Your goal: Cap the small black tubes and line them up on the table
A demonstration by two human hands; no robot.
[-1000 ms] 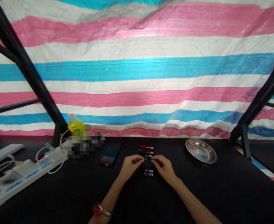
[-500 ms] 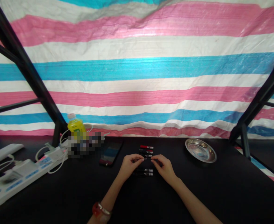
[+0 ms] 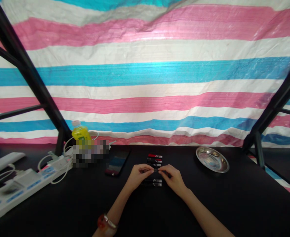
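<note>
My left hand [image 3: 142,172] and my right hand [image 3: 171,173] meet at the fingertips over the middle of the black table. Each pinches one end of a thin, dark pen-like stick [image 3: 155,170] with a pale, shiny part; most of it is hidden by the fingers. Just beyond the hands lie a red marker-like stick [image 3: 155,155] and several black ones [image 3: 154,161] with silvery printed ends, side by side. Nearer to me, two more black sticks [image 3: 157,182] lie parallel, partly covered by my left hand.
A phone [image 3: 117,162] lies left of my hands, a shiny metal dish [image 3: 212,159] to the right. Far left are a white power strip [image 3: 33,184] with plugs and cables, and a yellow bottle [image 3: 81,134]. Black frame legs and a striped sheet [image 3: 159,74] stand behind.
Both hands have come slightly closer together and a touch nearer to me, the pen-like stick still between their fingertips. The sticks on the table have not moved.
</note>
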